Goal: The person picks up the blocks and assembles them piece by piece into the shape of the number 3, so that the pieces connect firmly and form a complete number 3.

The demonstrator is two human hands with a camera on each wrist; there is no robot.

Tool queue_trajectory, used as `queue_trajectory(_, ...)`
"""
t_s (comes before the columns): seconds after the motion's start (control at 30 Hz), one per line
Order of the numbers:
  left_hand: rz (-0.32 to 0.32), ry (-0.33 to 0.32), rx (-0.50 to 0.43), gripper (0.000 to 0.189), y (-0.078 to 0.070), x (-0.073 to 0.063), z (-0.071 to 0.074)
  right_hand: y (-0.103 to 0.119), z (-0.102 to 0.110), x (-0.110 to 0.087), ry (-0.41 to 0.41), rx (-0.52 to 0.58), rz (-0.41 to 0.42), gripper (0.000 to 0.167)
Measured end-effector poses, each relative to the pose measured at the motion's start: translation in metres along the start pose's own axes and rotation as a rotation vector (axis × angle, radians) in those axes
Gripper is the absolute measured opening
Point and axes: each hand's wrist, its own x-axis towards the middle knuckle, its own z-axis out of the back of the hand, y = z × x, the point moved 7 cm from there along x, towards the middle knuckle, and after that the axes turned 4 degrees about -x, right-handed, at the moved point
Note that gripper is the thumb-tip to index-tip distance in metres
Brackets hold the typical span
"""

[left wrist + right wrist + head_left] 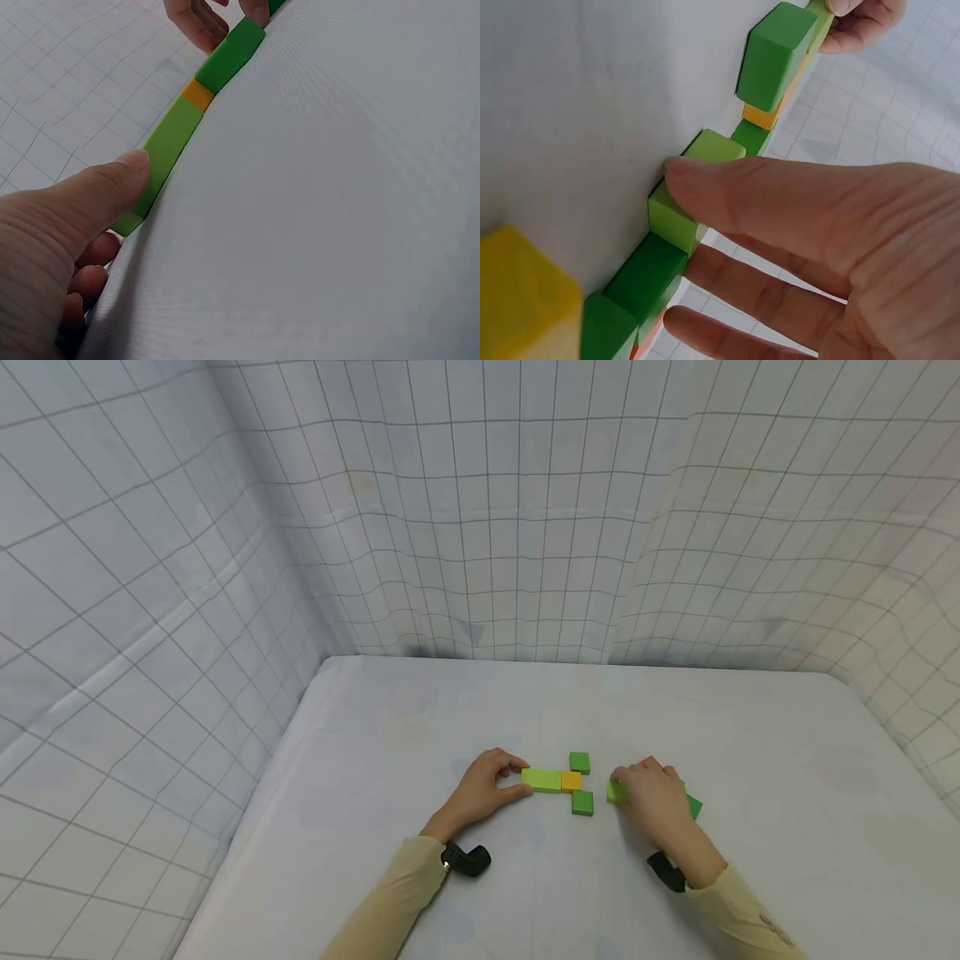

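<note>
My left hand [483,785] pinches the left end of a long light green block [542,780] lying on the white table, thumb on the near side. An orange block [571,782] touches that block's right end. Two green blocks, one [580,762] on the far side and one [582,802] on the near side, flank the orange one. To the right, my right hand [652,793] grips another light green block [679,214] between thumb and fingers. Beside it in the right wrist view lies a dark green block [645,274]. My right hand partly hides these from above.
A red block [649,762] and a green block [695,807] show around my right hand. Closer to the right wrist camera is a yellow block [529,292]. Grid-patterned cloth [487,527] hangs behind the table [420,710] and along its sides.
</note>
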Motion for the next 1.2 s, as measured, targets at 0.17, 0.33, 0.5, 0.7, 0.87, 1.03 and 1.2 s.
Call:
queue_trajectory(0.17,-0.003,-0.002,-0.001,0.033,0.0,0.0,0.0,0.005,0.005,-0.008,-0.052,0.018,0.046,0.025)
queue_trajectory(0.33,-0.009,-0.005,0.002,0.033,-0.001,0.0,0.001,0.01,0.007,-0.016,-0.066,-0.009,0.117,0.027)
queue_trajectory(0.5,-0.011,-0.005,0.003,0.033,-0.002,0.0,0.002,0.013,0.006,-0.025,-0.058,-0.039,0.172,0.031)
queue_trajectory(0.7,-0.001,-0.004,-0.005,0.033,-0.002,-0.001,0.002,0.013,0.006,-0.034,-0.037,-0.023,0.175,0.034)
queue_trajectory(0.87,-0.002,-0.003,-0.004,0.033,-0.002,-0.001,0.002,0.016,0.007,-0.037,-0.001,0.014,0.172,0.037)
queue_trajectory(1.03,-0.01,-0.005,0.0,0.033,-0.003,-0.001,0.002,0.015,0.007,-0.039,0.051,0.048,0.15,0.04)
queue_trajectory(1.2,0.001,0.0,-0.005,0.033,-0.003,-0.001,0.002,0.011,0.005,-0.039,0.074,0.078,0.11,0.039)
